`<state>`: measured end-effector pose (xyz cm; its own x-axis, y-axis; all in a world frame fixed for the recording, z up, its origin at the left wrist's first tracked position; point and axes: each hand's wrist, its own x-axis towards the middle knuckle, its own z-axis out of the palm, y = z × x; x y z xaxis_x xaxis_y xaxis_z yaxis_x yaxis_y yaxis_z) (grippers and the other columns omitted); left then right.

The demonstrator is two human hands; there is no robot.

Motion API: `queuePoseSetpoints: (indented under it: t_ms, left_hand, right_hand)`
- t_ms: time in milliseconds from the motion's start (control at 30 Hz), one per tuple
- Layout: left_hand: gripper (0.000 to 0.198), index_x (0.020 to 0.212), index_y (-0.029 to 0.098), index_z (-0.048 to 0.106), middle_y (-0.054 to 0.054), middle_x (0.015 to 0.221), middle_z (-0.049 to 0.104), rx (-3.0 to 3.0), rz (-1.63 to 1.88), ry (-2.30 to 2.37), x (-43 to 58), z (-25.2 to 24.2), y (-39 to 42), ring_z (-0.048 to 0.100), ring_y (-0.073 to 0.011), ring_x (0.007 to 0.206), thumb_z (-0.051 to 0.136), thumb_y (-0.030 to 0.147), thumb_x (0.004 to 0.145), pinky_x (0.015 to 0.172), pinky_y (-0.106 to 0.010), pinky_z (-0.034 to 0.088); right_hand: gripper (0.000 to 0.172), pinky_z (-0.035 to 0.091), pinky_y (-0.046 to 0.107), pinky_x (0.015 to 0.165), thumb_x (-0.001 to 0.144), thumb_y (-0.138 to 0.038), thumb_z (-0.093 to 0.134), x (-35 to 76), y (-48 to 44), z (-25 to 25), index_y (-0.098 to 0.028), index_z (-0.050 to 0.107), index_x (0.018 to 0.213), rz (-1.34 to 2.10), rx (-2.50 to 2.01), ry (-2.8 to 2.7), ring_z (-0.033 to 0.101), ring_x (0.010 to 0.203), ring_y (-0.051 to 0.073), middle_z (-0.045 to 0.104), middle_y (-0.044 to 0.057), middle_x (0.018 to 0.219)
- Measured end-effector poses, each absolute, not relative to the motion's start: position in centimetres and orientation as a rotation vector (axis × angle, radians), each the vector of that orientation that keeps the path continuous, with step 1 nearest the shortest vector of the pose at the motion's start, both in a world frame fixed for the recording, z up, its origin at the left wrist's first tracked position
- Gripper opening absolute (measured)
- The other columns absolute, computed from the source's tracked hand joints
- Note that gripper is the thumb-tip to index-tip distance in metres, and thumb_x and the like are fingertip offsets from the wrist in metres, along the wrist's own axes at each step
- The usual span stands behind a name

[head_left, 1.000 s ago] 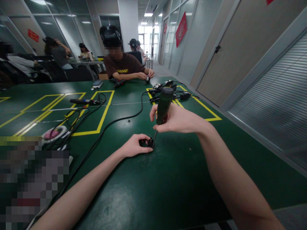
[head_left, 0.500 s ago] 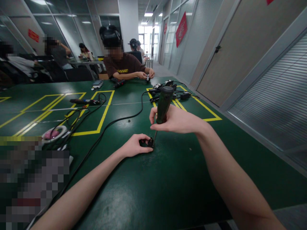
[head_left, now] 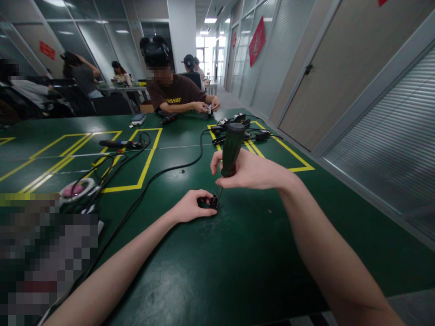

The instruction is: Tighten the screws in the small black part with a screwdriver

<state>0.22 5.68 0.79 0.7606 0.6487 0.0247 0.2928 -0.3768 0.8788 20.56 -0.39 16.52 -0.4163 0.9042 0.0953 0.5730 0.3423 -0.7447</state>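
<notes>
On the smooth, slightly shiny green tabletop (head_left: pixel 238 258), the left hand (head_left: pixel 190 206) pinches one small black part (head_left: pixel 214 202), which has a short round top. The right hand (head_left: pixel 249 169) grips one screwdriver (head_left: pixel 233 148): its dark handle is thick and rounded, its single thin, straight shaft slants down just beside the part.

Yellow lettering (head_left: pixel 174 100) ending "assup" across a brown T-shirt (head_left: pixel 181 88), red wall sign (head_left: pixel 257 42) with illegible characters
</notes>
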Motion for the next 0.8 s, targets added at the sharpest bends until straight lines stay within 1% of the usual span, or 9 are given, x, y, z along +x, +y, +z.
queuePoseSetpoints:
  t_ms: [200,333,400,633,800]
  left_hand:
    - [0.037,0.104,0.014,0.077,-0.006,0.098,0.077,1.975,0.458,0.716,0.24,0.65,5.71,0.069,-0.0223,0.093,0.082,0.035,0.075,0.091,-0.035,0.052]
    - [0.037,0.105,0.013,0.077,-0.007,0.099,0.077,1.975,0.456,0.704,0.27,0.67,5.73,0.069,-0.0226,0.094,0.081,0.035,0.076,0.091,-0.035,0.052]
    - [0.036,0.104,0.013,0.077,-0.007,0.098,0.077,1.977,0.459,0.708,0.28,0.75,5.73,0.069,-0.0225,0.094,0.082,0.035,0.076,0.09,-0.034,0.051]
    - [0.034,0.101,0.014,0.077,-0.006,0.097,0.077,1.987,0.461,0.717,0.26,0.79,5.7,0.068,-0.0218,0.093,0.082,0.035,0.075,0.089,-0.033,0.051]
    - [0.037,0.104,0.014,0.077,-0.007,0.1,0.078,1.976,0.451,0.723,0.24,0.83,5.63,0.069,-0.0228,0.095,0.082,0.035,0.075,0.091,-0.035,0.052]
  right_hand:
    - [0.022,0.041,0.026,0.061,0.067,-0.011,0.066,20.61,-0.47,16.52,-0.018,0.062,0.088,0.899,-1.319,-2.118,0.052,0.066,0.013,0.057,-0.004,0.076]
    - [0.015,0.038,0.027,0.06,0.073,-0.022,0.071,20.55,-0.5,16.54,-0.019,0.06,0.083,0.896,-1.285,-2.144,0.048,0.063,0.012,0.056,-0.004,0.071]
    - [0.014,0.036,0.028,0.06,0.076,-0.026,0.071,20.53,-0.47,16.51,-0.019,0.059,0.08,0.89,-1.276,-2.154,0.047,0.062,0.012,0.056,-0.004,0.071]
    - [0.008,0.036,0.028,0.061,0.076,-0.02,0.067,20.72,-0.42,16.43,-0.02,0.061,0.08,0.833,-1.32,-2.176,0.048,0.064,0.013,0.056,-0.005,0.07]
    - [0.011,0.037,0.027,0.061,0.073,-0.014,0.066,20.63,-0.51,16.63,-0.02,0.061,0.082,0.843,-1.335,-2.179,0.049,0.063,0.013,0.056,-0.005,0.07]
